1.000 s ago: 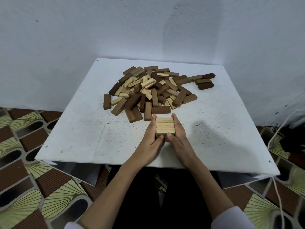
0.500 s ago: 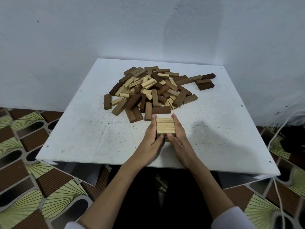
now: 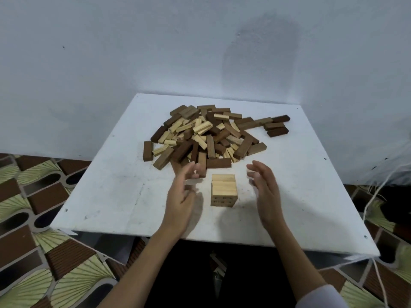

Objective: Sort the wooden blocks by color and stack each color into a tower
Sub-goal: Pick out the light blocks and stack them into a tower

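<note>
Where both hands clasped the pale stack [image 3: 223, 188] half a second ago, they have now drawn apart: left hand [image 3: 181, 194] and right hand [image 3: 265, 192] flank it, fingers loosely spread, touching nothing. Its smooth light-wood blocks stand squared on the speckled white table [image 3: 111, 192], just before the jumbled pile [image 3: 206, 134] of brown and pale rectangular blocks.

Bare counter [image 3: 115, 196] lies open to the left of my left grip [image 3: 181, 196] and to the right of my right grip [image 3: 265, 192], so either can swing outward freely. Between them stands the small pale stack [image 3: 223, 190], with a gap on each side. Straight ahead the block heap [image 3: 206, 136] bars the way, its nearest dark blocks just beside my left fingertips [image 3: 193, 168].
</note>
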Motion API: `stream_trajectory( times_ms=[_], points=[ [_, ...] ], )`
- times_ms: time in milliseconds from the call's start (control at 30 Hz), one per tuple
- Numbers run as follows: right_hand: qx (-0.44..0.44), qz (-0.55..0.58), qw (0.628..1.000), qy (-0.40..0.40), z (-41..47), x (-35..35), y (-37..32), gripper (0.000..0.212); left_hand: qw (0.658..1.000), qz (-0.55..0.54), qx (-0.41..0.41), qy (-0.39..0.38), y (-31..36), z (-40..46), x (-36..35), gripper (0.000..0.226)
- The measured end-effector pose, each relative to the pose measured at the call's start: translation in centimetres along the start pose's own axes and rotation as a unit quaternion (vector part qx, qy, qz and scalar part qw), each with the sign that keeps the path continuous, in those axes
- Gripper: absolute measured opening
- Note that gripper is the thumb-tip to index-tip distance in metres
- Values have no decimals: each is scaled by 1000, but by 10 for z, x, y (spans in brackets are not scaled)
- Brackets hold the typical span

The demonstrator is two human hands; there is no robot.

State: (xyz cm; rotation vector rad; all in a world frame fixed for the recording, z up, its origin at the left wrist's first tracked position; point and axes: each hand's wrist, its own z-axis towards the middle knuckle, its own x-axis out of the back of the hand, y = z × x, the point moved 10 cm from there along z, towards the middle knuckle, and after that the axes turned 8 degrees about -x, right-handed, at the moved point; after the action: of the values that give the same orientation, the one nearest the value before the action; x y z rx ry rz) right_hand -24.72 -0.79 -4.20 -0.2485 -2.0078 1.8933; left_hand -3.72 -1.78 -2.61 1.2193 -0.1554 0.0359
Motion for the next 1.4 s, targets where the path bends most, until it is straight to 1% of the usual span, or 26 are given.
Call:
stream_trajectory(
  times_ms=[33, 67, 167, 267, 333, 433, 567, 633, 700, 767, 833, 900, 967, 1033, 1133, 1200, 1267, 1300, 1333, 1400],
  points=[
    [-3, -21, 1000, 0, 11, 1, -4, 25, 999, 26, -24, 36, 5, 8, 12, 44],
    [-4, -67, 998, -15, 22, -2, -8, 26, 997, 44, -41, 57, 10, 18, 21, 40],
    [13, -197, 979, -54, 50, -20, -15, 25, 992, 89, -50, 71, 7, 49, 35, 38],
    [-5, -267, 963, -43, 69, -27, -17, 31, 988, 142, -40, 54, -12, 78, 45, 37],
    [-9, -293, 956, -34, 81, -31, -19, 33, 980, 190, -44, 32, -22, 95, 48, 35],
    [10, -354, 934, -48, 93, -46, -22, 27, 965, 256, -52, 9, -31, 115, 53, 34],
    [18, -420, 905, -62, 105, -65, -27, 22, 944, 330, -4, 12, -52, 133, 75, 28],
    [19, -459, 885, -80, 111, -74, -27, 21, 934, 357, 18, -1, -62, 139, 85, 23],
    [15, -500, 860, -103, 115, -80, -26, 20, 919, 390, 27, -43, -70, 143, 88, 22],
    [8, -522, 843, -133, 116, -87, -26, 16, 899, 427, 18, -98, -75, 143, 83, 22],
    [-6, -529, 834, -158, 116, -93, -25, 13, 888, 443, 2, -121, -75, 143, 80, 21],
    [-13, -545, 822, -164, 116, -94, -24, 21, 883, 453, -5, -124, -75, 144, 79, 19],
    [-18, -576, 801, -158, 116, -93, -20, 11, 880, 459, -2, -124, -76, 147, 78, 19],
    [-5, -590, 792, -157, 114, -94, -18, 17, 883, 456, 1, -115, -75, 149, 79, 19],
    [10, -567, 813, -137, 113, -85, -22, 18, 898, 429, -8, -98, -71, 144, 82, 29],
    [6, -534, 840, -96, 117, -70, -34, 29, 912, 405, -19, -70, -62, 136, 86, 35],
    [-4, -474, 879, -44, 119, -53, -55, 43, 925, 377, -27, -36, -48, 126, 89, 34],
    [5, -443, 896, -24, 115, -50, -70, 49, 933, 357, -29, -22, -41, 120, 89, 34],
    [21, -419, 907, -15, 108, -50, -86, 52, 943, 332, -29, -12, -34, 113, 88, 33],
    [54, -393, 918, -23, 83, -63, -114, 56, 959, 284, -25, -1, -22, 96, 85, 34]
  ],
)
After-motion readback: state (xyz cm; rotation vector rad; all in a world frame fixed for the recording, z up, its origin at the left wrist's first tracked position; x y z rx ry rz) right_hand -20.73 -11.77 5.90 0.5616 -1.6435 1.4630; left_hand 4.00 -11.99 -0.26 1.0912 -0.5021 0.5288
